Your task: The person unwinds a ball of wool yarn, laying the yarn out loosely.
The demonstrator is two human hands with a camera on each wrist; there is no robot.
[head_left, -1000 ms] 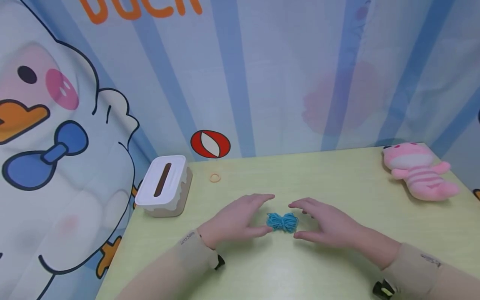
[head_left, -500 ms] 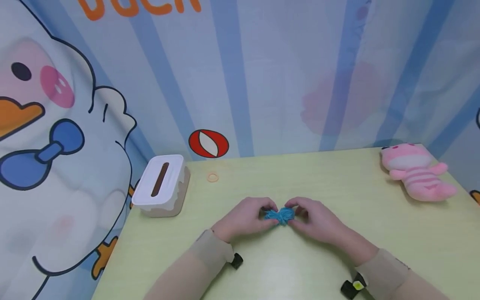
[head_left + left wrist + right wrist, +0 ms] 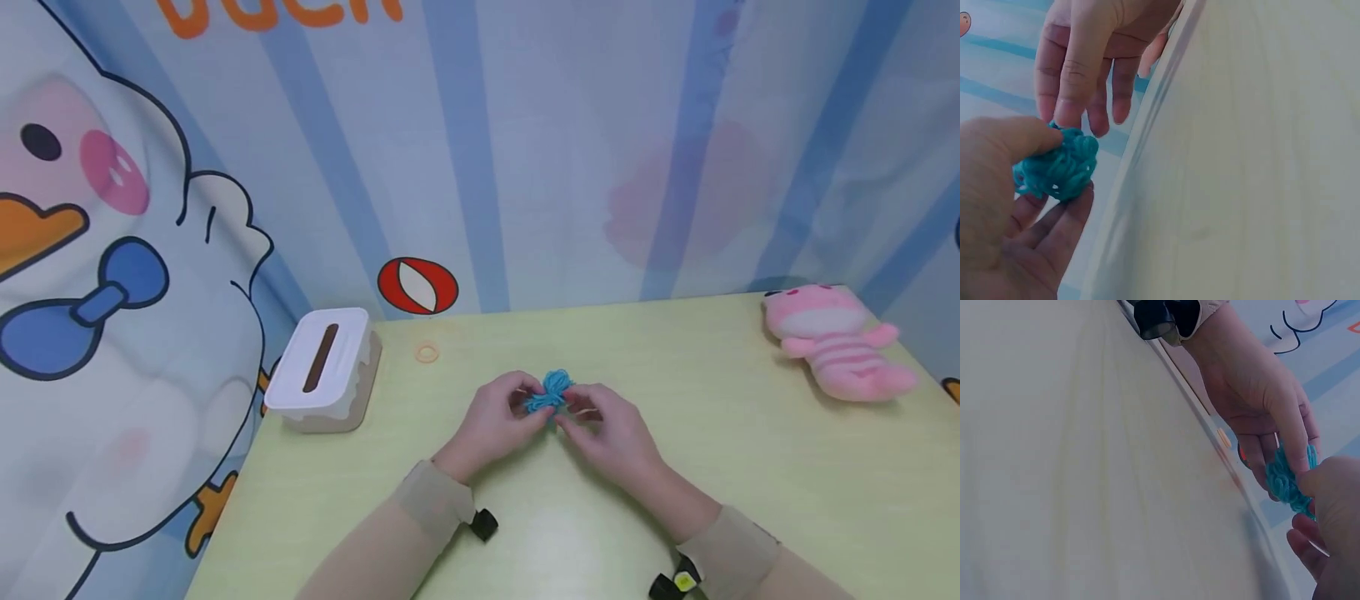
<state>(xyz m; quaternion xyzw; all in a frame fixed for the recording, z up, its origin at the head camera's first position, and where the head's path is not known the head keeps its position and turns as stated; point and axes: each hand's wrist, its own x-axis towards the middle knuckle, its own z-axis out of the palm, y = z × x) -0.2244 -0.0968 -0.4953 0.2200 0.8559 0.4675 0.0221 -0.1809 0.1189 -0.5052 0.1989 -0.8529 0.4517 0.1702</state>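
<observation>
A small hank of turquoise yarn (image 3: pixel 556 385), tied at its middle, is held up between both hands in the head view, tilted with one looped end upward. My left hand (image 3: pixel 491 427) pinches it from the left, thumb in front and fingers behind. From the other side my right hand (image 3: pixel 617 435) pinches the hank near its tied middle with thumb and index finger. The left wrist view shows the yarn (image 3: pixel 1063 167) between the left thumb and fingers, the right fingertips at its top. In the right wrist view, the right hand partly covers the yarn (image 3: pixel 1283 480).
A white-lidded tissue box (image 3: pixel 330 367) stands at the table's left. Behind the hands lies a thin orange ring (image 3: pixel 427 352), perhaps a rubber band. A pink striped plush toy (image 3: pixel 840 342) rests at the back right. A printed curtain (image 3: pixel 555 167) hangs behind the table (image 3: pixel 675 358).
Both hands were apart, spread on either side of the yarn on the table. They have closed in, taken hold of it, raised it and tilted it.
</observation>
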